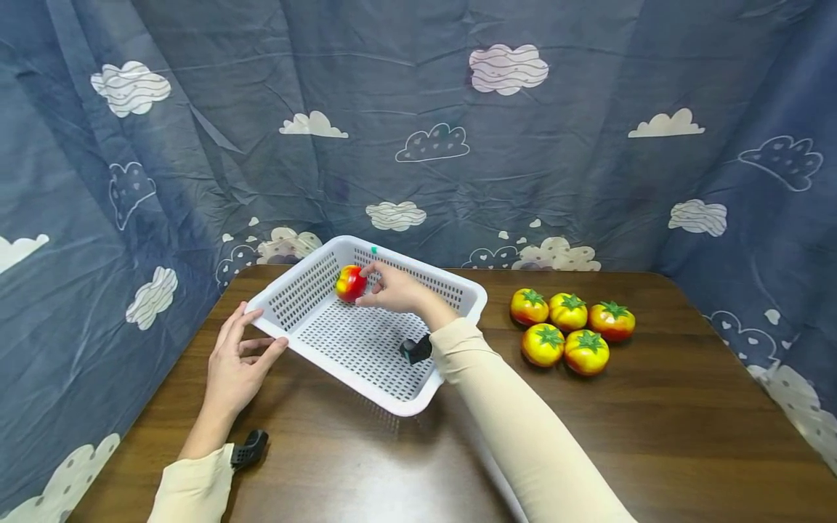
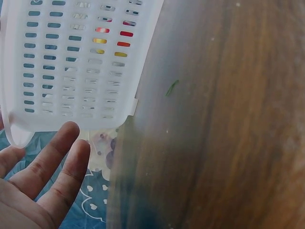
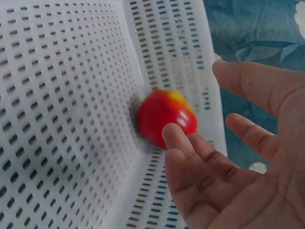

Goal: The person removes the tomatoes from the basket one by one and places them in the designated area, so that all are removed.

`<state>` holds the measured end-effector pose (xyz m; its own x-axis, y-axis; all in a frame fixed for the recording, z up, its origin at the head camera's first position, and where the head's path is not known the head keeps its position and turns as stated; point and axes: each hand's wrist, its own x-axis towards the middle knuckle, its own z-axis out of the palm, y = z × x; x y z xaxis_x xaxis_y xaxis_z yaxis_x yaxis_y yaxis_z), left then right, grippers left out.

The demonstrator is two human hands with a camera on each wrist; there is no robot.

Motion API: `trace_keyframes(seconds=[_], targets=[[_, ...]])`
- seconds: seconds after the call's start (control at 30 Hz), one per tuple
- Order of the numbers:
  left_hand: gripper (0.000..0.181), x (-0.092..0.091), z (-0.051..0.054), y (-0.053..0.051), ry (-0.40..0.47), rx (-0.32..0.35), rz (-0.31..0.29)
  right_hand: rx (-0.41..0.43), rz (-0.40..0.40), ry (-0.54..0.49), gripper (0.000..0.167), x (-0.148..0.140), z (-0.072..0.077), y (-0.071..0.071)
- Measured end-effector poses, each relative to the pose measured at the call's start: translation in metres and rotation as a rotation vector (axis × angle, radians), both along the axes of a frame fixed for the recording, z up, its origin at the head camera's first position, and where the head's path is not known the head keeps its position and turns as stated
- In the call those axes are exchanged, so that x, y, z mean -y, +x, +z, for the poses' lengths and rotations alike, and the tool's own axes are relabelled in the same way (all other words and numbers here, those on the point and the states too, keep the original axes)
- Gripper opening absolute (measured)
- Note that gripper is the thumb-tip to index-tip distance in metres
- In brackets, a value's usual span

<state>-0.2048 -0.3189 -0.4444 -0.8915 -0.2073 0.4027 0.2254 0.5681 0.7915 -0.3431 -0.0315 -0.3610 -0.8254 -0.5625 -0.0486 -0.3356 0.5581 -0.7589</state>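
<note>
A white perforated plastic basket (image 1: 353, 356) sits at an angle on the wooden table. Inside it, by the far left corner, lies one glossy red-and-yellow toy fruit (image 1: 351, 284); no leaf shows on it. My right hand (image 1: 392, 287) reaches into the basket beside this fruit, its fingers loosely bent and its thumb apart. In the right wrist view the fingertips (image 3: 175, 138) overlap the fruit (image 3: 164, 117); whether they touch it I cannot tell. My left hand (image 1: 235, 359) touches the basket's left corner rim with spread fingers. Two of its fingers (image 2: 66, 176) stand off the basket wall in the left wrist view.
Right of the basket, several yellow-and-red toy fruits (image 1: 543, 344) with green star-shaped leaves stand in a cluster on the table (image 1: 686, 407). A blue cloud-print curtain (image 1: 418, 181) hangs behind the table. Black wrist devices (image 1: 251, 449) show at both cuffs.
</note>
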Motion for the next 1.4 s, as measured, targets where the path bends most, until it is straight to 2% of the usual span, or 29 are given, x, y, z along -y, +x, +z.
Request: trace_keyframes(seconds=[0.33, 0.63, 0.73, 1.0, 1.23, 1.4], targets=[[0.068, -0.002, 0.001, 0.001, 0.007, -0.003, 0.0, -0.016, 0.007, 0.032, 0.065, 0.024, -0.007, -0.001], [0.069, 0.001, 0.01, 0.003, -0.011, -0.007, -0.006, -0.07, -0.038, 0.075, 0.074, 0.039, -0.007, -0.004], [0.07, 0.0, 0.011, 0.001, -0.009, -0.008, -0.013, -0.055, -0.042, 0.091, 0.075, 0.039, -0.008, -0.004], [0.071, -0.003, 0.008, 0.001, -0.002, -0.013, -0.012, -0.087, 0.027, 0.174, 0.078, 0.041, -0.014, -0.008], [0.068, -0.003, 0.004, 0.003, -0.011, 0.003, 0.005, -0.075, 0.037, 0.219, 0.078, 0.043, -0.019, -0.009], [0.067, -0.002, 0.002, 0.002, -0.025, 0.008, 0.018, -0.115, 0.048, 0.229, 0.073, 0.045, -0.021, -0.009]])
